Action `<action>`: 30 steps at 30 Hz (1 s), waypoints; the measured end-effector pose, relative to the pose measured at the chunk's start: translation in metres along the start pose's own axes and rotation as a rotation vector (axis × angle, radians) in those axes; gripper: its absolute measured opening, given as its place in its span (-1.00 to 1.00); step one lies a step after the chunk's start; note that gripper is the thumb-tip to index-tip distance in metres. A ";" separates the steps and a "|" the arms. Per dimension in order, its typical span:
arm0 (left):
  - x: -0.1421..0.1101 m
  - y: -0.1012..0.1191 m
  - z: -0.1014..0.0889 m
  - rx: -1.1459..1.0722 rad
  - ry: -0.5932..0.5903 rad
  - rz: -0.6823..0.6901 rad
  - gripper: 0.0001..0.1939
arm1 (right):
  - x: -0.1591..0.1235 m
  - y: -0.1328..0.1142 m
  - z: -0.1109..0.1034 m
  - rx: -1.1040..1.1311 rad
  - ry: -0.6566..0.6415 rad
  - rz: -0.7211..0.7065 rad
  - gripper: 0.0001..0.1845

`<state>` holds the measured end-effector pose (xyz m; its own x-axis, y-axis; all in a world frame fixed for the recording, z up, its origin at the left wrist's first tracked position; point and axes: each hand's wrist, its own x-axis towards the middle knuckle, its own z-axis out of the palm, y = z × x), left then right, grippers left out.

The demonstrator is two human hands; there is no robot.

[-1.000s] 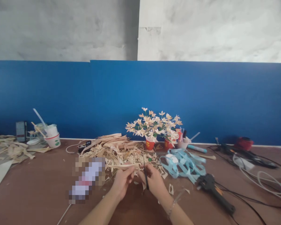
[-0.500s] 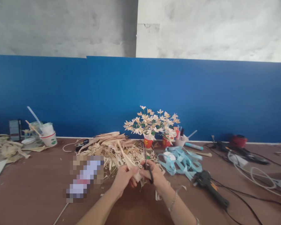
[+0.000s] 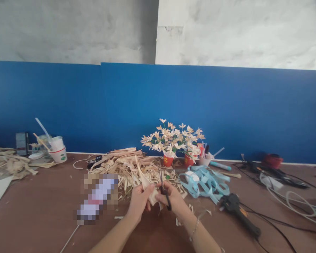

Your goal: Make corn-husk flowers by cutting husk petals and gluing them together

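Observation:
Between my hands is a pale dried husk strip (image 3: pixel 144 178), its long tip pointing up and away from me. My left hand (image 3: pixel 139 201) pinches its lower part between thumb and fingers. My right hand (image 3: pixel 173 199) holds dark-handled scissors (image 3: pixel 162 182), blades pointing upward, and its thumb and finger also touch the husk's near end. A heap of dried husk pieces (image 3: pixel 116 170) lies just beyond my hands. Behind it, pale husk-like flowers (image 3: pixel 173 137) stand in red cups (image 3: pixel 168 161).
Light blue ribbon (image 3: pixel 206 184) lies tangled on the right, beyond a black glue gun (image 3: pixel 239 214) with cables (image 3: pixel 281 219). A pixelated phone-like object (image 3: pixel 97 200) rests left of my hands. Cups with sticks (image 3: pixel 58 154) stand far left. A blue partition (image 3: pixel 121 105) borders the table (image 3: pixel 37 218).
The view has shifted slightly, so everything sits a little further right. Both hands keep their hold on the husk strip and scissors, with only a small change in the scissors' tilt.

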<state>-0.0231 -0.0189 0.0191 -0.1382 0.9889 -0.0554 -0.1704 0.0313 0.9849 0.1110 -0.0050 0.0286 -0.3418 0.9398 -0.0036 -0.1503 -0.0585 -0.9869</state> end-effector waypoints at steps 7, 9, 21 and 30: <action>0.003 0.008 -0.006 -0.021 -0.188 -0.117 -0.66 | 0.000 -0.001 -0.009 0.026 0.053 0.029 -0.51; 0.003 0.009 -0.006 -0.022 -0.190 -0.107 -0.65 | -0.001 0.000 -0.009 0.032 0.046 0.025 -0.52; 0.010 0.008 -0.011 -0.243 0.050 0.011 -0.62 | -0.005 -0.009 -0.003 -0.163 -0.081 0.060 -0.57; 0.010 0.015 -0.010 -0.324 0.141 0.036 -0.62 | -0.011 -0.007 0.007 -0.267 -0.258 0.078 -0.55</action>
<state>-0.0370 -0.0102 0.0315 -0.2791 0.9580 -0.0658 -0.4608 -0.0735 0.8845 0.1093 -0.0175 0.0367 -0.5703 0.8182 -0.0730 0.1208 -0.0043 -0.9927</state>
